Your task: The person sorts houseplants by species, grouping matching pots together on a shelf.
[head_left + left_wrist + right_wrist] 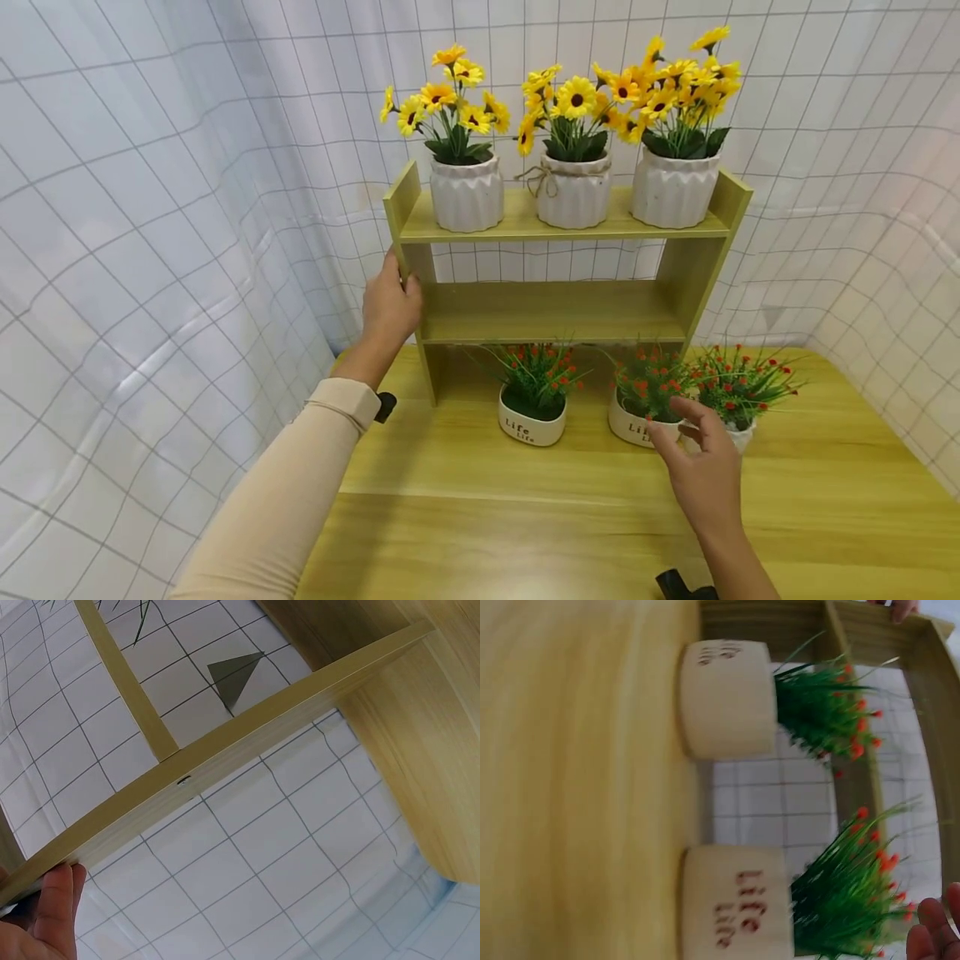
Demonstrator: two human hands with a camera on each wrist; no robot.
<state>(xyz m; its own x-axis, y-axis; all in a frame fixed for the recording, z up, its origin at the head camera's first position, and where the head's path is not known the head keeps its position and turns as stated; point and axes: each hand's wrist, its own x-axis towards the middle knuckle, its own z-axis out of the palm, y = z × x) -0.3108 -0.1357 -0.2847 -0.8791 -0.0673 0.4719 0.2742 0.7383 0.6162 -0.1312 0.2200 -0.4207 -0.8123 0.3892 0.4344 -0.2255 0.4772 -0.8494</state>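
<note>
A two-tier wooden shelf (555,310) stands on the table. My left hand (392,307) grips the edge of its left side panel (247,712), about level with the gap between the two boards. In front of the shelf's lower part are a left white "Life" pot (532,427) with red-flowered grass, a middle "Life" pot (626,421), and a third red-flowered plant (738,392) at the right. My right hand (705,475) hovers before the middle and right pots, fingers loosely bent and holding nothing; it partly hides both pots.
On the shelf's top board stand three white ribbed pots with yellow flowers: left (467,196), middle (573,196) with a twine bow, and right (675,192). The wooden table (510,533) extends toward me. White grid-patterned curtains (150,250) enclose the back and sides.
</note>
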